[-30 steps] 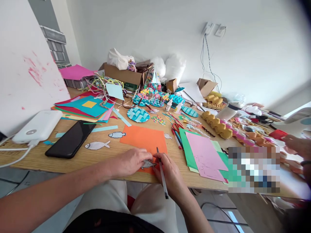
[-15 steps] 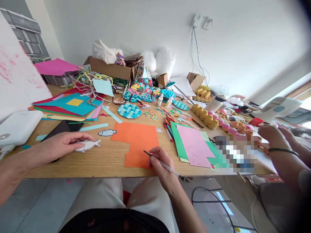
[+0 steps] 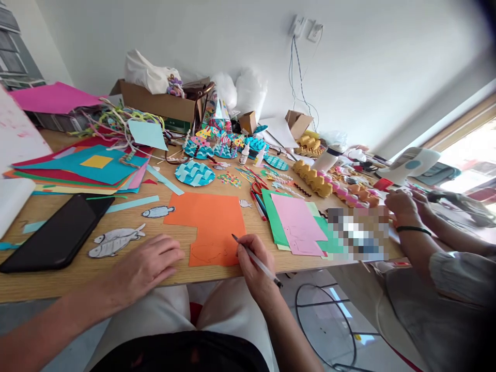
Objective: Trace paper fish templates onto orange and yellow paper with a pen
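Note:
My right hand point(image 3: 257, 263) is closed round a pen point(image 3: 261, 267), its tip just above the orange paper point(image 3: 209, 217). That sheet has a notch cut from its left side and a drawn outline on its lower part. My left hand point(image 3: 149, 263) holds nothing; it lies on the table's front edge, left of the orange paper, fingers loosely stretched. Beyond it are paper fish cutouts point(image 3: 116, 242), two lying together, partly overlapping. A smaller blue-grey fish cutout point(image 3: 157, 212) touches or nearly touches the orange paper's left edge.
A black phone point(image 3: 58, 232) lies at the left, coloured sheets point(image 3: 73, 165) behind it. Pink paper point(image 3: 296, 222) on green sheets, markers point(image 3: 259, 205) and red scissors point(image 3: 259, 187) are right of the orange paper. A co-worker's hands point(image 3: 403, 204) work at the far right.
My left hand has let go of a white fish cutout, leaving it beside another, and moved right toward the orange paper. My right hand still holds the pen. The view has shifted.

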Motion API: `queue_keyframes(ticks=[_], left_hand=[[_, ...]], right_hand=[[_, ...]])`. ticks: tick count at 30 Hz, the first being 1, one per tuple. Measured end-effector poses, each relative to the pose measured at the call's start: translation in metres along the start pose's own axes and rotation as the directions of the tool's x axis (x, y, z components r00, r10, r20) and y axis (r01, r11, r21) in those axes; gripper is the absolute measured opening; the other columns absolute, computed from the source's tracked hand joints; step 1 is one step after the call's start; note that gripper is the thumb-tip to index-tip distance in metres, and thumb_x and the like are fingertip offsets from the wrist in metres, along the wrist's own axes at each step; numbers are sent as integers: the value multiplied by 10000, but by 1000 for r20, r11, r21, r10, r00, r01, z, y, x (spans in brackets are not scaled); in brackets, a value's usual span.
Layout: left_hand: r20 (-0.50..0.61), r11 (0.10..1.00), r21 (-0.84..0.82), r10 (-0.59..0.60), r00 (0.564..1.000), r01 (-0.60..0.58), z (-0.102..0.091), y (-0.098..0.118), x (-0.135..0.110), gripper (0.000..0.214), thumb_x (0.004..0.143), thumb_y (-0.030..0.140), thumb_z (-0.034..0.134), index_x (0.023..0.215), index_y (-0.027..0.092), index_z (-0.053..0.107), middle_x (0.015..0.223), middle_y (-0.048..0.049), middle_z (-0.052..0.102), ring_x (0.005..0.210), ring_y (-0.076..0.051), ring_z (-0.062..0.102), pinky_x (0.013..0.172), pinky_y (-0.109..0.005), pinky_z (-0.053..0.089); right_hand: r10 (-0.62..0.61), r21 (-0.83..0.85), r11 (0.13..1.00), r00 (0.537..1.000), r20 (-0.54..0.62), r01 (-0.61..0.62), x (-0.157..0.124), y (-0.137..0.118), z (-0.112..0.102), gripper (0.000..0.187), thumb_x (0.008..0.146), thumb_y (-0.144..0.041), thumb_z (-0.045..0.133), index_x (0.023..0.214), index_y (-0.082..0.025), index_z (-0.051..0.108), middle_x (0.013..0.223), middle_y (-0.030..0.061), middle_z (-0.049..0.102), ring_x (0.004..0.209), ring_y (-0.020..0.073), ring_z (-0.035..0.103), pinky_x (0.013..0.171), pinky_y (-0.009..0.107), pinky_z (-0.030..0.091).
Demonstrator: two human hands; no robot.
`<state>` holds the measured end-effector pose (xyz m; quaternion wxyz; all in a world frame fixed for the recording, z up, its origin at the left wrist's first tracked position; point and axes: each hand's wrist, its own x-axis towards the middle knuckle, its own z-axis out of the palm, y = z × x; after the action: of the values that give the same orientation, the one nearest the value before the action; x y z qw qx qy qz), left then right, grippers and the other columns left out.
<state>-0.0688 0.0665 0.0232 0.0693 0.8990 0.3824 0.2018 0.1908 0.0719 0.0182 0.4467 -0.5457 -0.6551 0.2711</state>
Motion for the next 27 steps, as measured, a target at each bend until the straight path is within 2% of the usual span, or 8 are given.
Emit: queue_keyframes(ticks=[3,6,9,15,19,21,24,27], left_hand=[[27,997,-55,51,998,-49,9,-4,14,184,913,152,415,945,224,581,943,-27,610,904,-176,543,783,-277,432],[28,994,-62,90,996,-88,11,-12,22,167,924,167,422,917,211,583,924,-30,605,886,-173,541,764,-274,433],[8,995,5,95,995,-95,14,-11,28,143,920,169,443,923,205,581,920,-33,609,881,-180,545,781,-292,441],[-8,983,179,42,999,-40,21,7,41,109,886,161,479,866,177,585,852,-49,608,816,-208,561,726,-330,480],[-100,991,135,33,994,-19,17,12,36,188,924,179,404,878,178,587,876,-46,613,822,-190,570,732,-310,491],[-146,993,107,69,987,-53,13,14,31,248,944,158,353,914,181,598,898,-42,626,854,-176,569,767,-291,488],[-151,987,89,143,978,-130,11,18,25,278,934,99,350,972,182,612,941,-42,643,905,-169,562,816,-276,482],[-130,984,90,166,977,-156,14,22,21,300,904,50,374,1027,184,612,976,-43,644,931,-173,562,831,-286,479]], right_hand=[[-24,-73,997,1000,12,25,3,2,-6,67,809,-238,468,826,-209,526,613,-35,564,529,123,505,528,231,361],[-30,-47,998,999,-15,29,8,0,-10,75,810,-251,477,837,-205,531,639,-28,575,549,124,512,535,230,370],[-30,23,999,999,14,30,9,-6,-8,83,816,-255,480,829,-200,542,631,-28,550,556,121,496,536,227,370],[5,112,994,999,47,-11,3,-17,5,77,793,-223,470,798,-196,542,610,-35,523,529,109,472,509,214,360],[24,132,991,993,115,-39,-1,-22,11,63,776,-218,489,770,-194,547,552,-57,480,474,94,427,458,198,324],[7,117,993,991,132,-23,-1,-23,14,65,767,-209,489,748,-194,549,527,-66,463,448,86,404,442,194,303],[-22,91,996,992,122,11,-1,-23,17,79,750,-192,475,712,-194,544,516,-63,470,441,85,407,444,194,301],[-37,37,999,992,122,32,-1,-23,19,88,743,-179,473,707,-190,553,533,-49,507,456,90,436,462,196,317]])
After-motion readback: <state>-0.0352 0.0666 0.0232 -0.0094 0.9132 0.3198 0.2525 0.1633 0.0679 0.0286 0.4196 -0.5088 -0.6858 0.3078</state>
